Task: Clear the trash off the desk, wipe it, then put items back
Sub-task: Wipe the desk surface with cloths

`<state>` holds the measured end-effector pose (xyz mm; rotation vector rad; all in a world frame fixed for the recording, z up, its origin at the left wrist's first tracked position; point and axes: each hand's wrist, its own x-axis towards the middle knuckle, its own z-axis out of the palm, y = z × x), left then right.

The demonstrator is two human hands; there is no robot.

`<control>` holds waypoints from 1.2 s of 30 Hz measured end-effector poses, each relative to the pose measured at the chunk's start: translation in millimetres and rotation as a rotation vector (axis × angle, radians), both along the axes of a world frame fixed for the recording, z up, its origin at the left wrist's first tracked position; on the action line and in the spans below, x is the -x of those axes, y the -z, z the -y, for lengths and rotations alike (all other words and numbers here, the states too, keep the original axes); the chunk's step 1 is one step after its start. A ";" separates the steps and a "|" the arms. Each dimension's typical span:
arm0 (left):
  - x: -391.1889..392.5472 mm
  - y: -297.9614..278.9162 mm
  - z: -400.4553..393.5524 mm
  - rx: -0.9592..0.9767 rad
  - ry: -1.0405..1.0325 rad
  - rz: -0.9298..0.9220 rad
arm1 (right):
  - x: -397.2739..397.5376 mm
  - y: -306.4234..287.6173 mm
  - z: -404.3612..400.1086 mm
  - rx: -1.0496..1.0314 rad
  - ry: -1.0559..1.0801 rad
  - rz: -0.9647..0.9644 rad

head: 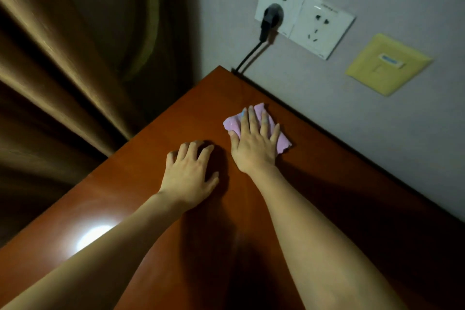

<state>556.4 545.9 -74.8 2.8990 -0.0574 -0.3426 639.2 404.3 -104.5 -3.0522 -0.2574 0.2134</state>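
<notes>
Up on the wall, two white sockets (303, 14) had tiny print along their tops — too blurred for me to read — and a black plug (270, 19) sat in the left one. Beside them was a yellow plate (388, 64) with a blue label, also unreadable. On the reddish-brown desk (156, 138), my right hand (254, 143) pressed flat, fingers straight, on the pink cloth (283, 142) near the wall. My left hand (190, 171) rested beside it, fingers spread — holding nothing. Brown curtains (63, 70) hung left.
</notes>
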 end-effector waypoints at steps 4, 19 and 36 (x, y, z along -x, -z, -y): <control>13.1 -5.1 40.0 0.008 0.062 -0.002 | 27.0 0.0 44.1 0.011 0.043 0.010; 89.5 -7.9 237.9 0.004 0.300 -0.017 | 148.3 -1.2 257.7 0.010 0.254 0.017; 216.7 3.5 490.5 0.003 0.589 0.040 | 333.6 5.0 548.7 -0.036 0.634 0.033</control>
